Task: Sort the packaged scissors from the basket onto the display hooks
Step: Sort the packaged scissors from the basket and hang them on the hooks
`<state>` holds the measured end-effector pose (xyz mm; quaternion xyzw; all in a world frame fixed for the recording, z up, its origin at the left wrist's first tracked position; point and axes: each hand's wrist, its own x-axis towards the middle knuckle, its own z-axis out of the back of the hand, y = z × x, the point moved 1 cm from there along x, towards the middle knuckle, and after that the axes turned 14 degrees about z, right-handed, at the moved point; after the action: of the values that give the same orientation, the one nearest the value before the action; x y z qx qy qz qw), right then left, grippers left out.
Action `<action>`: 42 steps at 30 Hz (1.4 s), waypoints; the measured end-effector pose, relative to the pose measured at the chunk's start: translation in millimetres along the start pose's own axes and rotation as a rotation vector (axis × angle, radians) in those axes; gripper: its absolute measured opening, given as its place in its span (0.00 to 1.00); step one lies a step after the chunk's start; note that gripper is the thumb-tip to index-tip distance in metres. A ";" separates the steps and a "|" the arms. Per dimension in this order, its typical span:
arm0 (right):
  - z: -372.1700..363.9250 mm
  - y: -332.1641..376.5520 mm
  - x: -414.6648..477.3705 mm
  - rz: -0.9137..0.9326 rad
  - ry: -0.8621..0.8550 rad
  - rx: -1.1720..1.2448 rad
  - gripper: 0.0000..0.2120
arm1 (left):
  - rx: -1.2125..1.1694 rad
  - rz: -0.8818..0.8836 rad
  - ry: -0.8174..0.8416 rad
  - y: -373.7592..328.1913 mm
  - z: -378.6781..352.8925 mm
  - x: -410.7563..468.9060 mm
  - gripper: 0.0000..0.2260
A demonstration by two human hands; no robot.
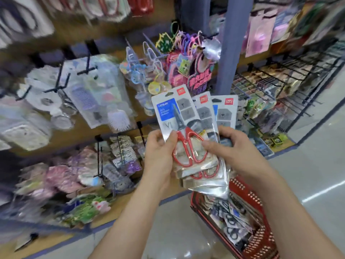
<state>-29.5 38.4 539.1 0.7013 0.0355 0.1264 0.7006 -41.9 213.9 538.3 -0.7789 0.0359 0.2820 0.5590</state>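
- Motion blur across most of the frame; goods on the shelving at left and the wire rack [291,85] at right are hard to identify.
- Fan of scissors packs [188,128] held mid-frame in front of the shelves, above the basket; three header cards show, exact count cannot be told.
- Rear packs mostly hidden behind the front one; a second pair of red handles [205,173] peeks out low.
- Left hand [160,152]: thumb pressed on the front pack by the red handle loop, fingers hidden behind the stack, gripping.
- Right hand [230,146]: thumb on the front film, fingers curled round the right edge of the stack, gripping.
- Front card: blue label reads "HOME", big "V" below it; the small print is unreadable.
- Red brand square on each card's top corner, lettering too blurred to read.
- Red basket [251,200] on the floor at lower right, partly covered by the right forearm and cut off by the frame; more packs inside, with dark loops visible.
- Black display hooks [60,84] at left, bearing blurred pale packets.
- Pink sign [200,79] has writing, illegible.
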 end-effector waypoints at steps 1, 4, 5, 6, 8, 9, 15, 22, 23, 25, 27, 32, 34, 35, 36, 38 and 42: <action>-11.6 6.9 2.3 0.026 0.014 -0.017 0.16 | -0.007 -0.020 0.010 -8.0 8.5 -1.5 0.08; -52.3 29.0 8.6 0.093 0.020 -0.041 0.18 | -0.026 -0.100 0.049 -37.5 34.0 -5.1 0.09; -65.4 35.9 11.6 0.115 0.003 -0.046 0.16 | -0.031 -0.136 0.068 -48.7 42.5 -7.2 0.09; -76.1 43.1 13.6 0.131 -0.018 -0.049 0.15 | -0.030 -0.160 0.087 -57.9 49.3 -10.2 0.08; -99.0 55.8 21.5 0.168 -0.059 -0.053 0.14 | 0.006 -0.193 0.149 -82.7 68.6 -16.3 0.07; -108.9 62.8 25.8 0.197 -0.086 -0.044 0.11 | 0.038 -0.203 0.186 -96.5 78.2 -18.7 0.08; -159.4 103.1 52.3 0.383 -0.088 -0.044 0.07 | 0.170 -0.438 0.237 -207.7 121.7 -10.3 0.26; -196.1 131.0 93.1 0.501 0.025 -0.049 0.07 | -0.070 -0.435 0.224 -302.0 121.7 23.2 0.01; -198.2 131.4 102.2 0.503 0.021 -0.033 0.06 | -0.086 -0.439 0.221 -310.7 119.4 25.2 0.01; -201.8 136.4 121.2 0.513 0.035 -0.012 0.11 | -0.091 -0.503 0.191 -332.1 114.0 27.1 0.01; -205.6 147.4 140.8 0.537 0.052 -0.006 0.10 | -0.046 -0.634 0.110 -357.2 106.8 27.2 0.05; -208.7 179.9 186.0 0.667 0.066 0.060 0.12 | 0.117 -0.972 -0.089 -415.5 83.6 17.7 0.06; -208.5 187.9 199.3 0.709 0.066 0.094 0.12 | 0.168 -1.083 -0.136 -430.5 77.9 11.8 0.04; -208.4 190.5 204.2 0.725 0.072 0.111 0.13 | 0.192 -1.129 -0.159 -435.0 75.5 9.6 0.03; -208.1 190.9 208.1 0.738 0.081 0.121 0.13 | 0.213 -1.158 -0.181 -437.7 73.8 9.3 0.03; -207.3 187.9 214.1 0.752 0.102 0.139 0.16 | 0.241 -1.165 -0.202 -438.7 71.7 11.1 0.03; -205.3 173.0 221.6 0.797 0.128 0.151 0.28 | 0.277 -1.127 -0.198 -433.2 72.6 9.7 0.03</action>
<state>115.9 285.9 736.1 0.7005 -0.1863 0.4282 0.5397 98.1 442.5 886.4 -0.5677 -0.3996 0.0053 0.7198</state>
